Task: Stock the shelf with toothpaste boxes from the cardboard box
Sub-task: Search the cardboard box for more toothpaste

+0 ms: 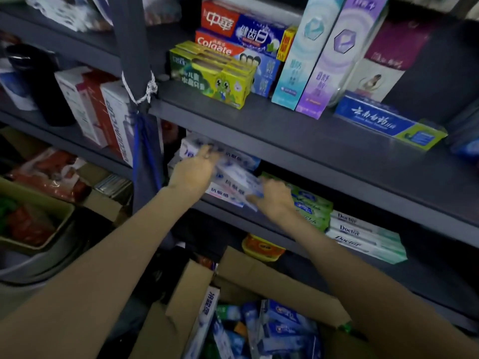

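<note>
The scene is dim, with a cool bluish cast. Light falls from above onto the top shelf (285, 125), while the lower shelves and corners sink into deep shadow. Motion blur smears the left hand (193, 172), the right hand (274, 198) and the white boxes (233, 177) between them. Wide-angle distortion bends the shelf edges.

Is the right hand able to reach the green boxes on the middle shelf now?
Probably yes: the right hand is beside the green boxes, nothing between, but it holds a white-blue toothpaste box.
</note>
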`<action>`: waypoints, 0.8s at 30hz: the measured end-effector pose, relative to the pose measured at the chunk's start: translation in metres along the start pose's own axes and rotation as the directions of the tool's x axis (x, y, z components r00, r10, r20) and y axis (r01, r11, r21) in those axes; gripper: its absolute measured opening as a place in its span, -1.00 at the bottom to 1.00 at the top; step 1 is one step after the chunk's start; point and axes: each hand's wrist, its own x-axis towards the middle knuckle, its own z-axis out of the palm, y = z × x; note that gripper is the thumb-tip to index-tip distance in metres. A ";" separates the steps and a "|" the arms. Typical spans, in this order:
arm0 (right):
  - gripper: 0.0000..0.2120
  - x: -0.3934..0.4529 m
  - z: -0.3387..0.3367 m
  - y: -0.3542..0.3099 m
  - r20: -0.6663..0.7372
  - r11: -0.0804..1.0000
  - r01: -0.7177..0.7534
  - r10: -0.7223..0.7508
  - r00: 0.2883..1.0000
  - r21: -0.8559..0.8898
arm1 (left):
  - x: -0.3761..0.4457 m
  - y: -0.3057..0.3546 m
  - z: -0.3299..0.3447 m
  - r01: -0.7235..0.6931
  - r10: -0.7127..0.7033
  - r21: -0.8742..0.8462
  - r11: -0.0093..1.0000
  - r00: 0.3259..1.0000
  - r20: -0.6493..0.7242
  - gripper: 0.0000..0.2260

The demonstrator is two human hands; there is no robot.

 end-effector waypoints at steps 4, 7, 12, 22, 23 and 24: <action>-0.46 0.042 -0.002 -0.012 0.008 0.999 0.004 -0.004 1.000 0.039 | -0.033 -0.005 0.046 -0.041 0.028 -0.124 0.991 0.995 -0.100 -0.60; -0.46 0.067 0.002 -0.018 0.065 0.998 0.015 -0.019 0.998 0.068 | -0.050 -0.009 0.069 -0.013 0.006 -0.187 0.982 0.999 -0.035 -0.65; -0.46 0.092 0.011 -0.019 0.111 0.994 -0.039 0.028 0.993 0.099 | -0.064 -0.011 0.088 -0.033 0.034 -0.273 0.961 0.999 -0.001 -0.66; -0.71 0.017 0.042 -0.012 -0.260 0.961 0.144 -0.081 0.962 0.236 | -0.097 0.025 0.111 -0.005 0.029 -0.308 0.951 0.997 0.073 -0.67; -0.78 -0.003 0.057 -0.006 -0.267 0.932 0.213 -0.134 0.954 0.294 | -0.104 0.032 0.118 -0.016 0.050 -0.306 0.952 0.993 0.106 -0.67; -0.83 -0.024 0.073 0.003 -0.255 0.909 0.266 -0.188 0.949 0.322 | -0.112 0.039 0.125 -0.028 0.072 -0.308 0.951 0.989 0.131 -0.68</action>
